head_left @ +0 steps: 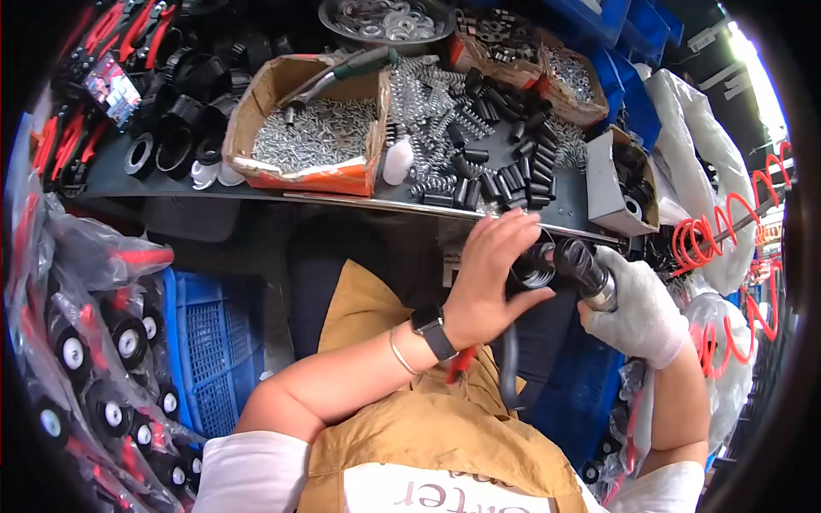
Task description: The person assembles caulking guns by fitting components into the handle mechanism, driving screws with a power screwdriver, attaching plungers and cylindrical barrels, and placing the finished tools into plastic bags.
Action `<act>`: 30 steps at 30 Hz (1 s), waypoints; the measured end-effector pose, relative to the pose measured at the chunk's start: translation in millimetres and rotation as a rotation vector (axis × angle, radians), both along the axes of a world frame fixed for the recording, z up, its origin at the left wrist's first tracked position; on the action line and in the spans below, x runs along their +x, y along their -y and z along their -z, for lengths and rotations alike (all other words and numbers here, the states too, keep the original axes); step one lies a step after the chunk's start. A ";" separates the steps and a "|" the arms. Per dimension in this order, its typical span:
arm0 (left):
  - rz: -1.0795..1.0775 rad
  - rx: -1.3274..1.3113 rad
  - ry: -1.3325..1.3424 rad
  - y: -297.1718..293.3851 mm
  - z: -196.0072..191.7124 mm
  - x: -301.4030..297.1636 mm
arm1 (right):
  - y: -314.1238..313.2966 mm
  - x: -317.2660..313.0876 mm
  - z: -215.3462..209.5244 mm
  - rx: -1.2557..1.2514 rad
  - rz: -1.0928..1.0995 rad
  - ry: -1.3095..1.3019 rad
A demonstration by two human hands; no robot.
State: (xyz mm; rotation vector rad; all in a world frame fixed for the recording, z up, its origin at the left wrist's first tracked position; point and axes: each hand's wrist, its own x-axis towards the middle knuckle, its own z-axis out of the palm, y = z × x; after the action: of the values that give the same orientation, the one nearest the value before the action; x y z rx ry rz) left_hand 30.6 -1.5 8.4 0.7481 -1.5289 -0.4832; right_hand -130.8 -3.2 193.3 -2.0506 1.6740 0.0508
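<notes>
My left hand (494,275), bare with a dark watch on the wrist, curls around a black ring-shaped part (534,267) just below the shelf edge. My right hand (637,309) wears a white knit glove and grips a black cylindrical fitting with a metal end (586,272). The ring and the fitting meet between the two hands. A dark hose or cable (510,368) hangs down from under them.
A dark shelf (256,195) carries a cardboard box of small metal pieces (316,132), loose springs and black sleeves (496,162), black rings (175,137) and a grey box (611,184). Bagged wheels (94,368) and a blue crate (209,342) lie left; red coiled hoses (727,231) right.
</notes>
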 end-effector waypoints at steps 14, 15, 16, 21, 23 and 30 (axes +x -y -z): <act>0.137 0.100 -0.001 2.1 0.1 5.2 | 46.5 -13.8 -31.7 -0.018 -0.461 -0.270; 0.161 0.148 -0.007 0.9 -5.9 12.0 | 30.4 -5.8 -46.3 -0.122 -0.491 -0.287; 0.138 0.178 -0.018 1.2 -7.1 19.4 | 10.7 -1.8 -50.7 -0.358 -0.524 -0.283; 0.117 0.068 0.288 14.5 -46.1 26.2 | 14.6 57.7 -42.0 -0.929 -0.646 -0.165; 0.182 0.202 0.263 14.1 -50.4 19.1 | 81.4 69.7 -14.1 -1.100 -0.671 -0.216; 0.033 -0.028 0.135 12.2 -32.1 -0.4 | 288.6 91.5 28.8 -0.661 -0.558 -0.386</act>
State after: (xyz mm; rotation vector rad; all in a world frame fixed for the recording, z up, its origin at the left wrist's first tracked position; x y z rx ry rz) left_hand 30.2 -13.7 40.5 0.7476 -1.6728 -0.4423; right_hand -39.3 -291.8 164.5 -3.1374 1.3663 0.0921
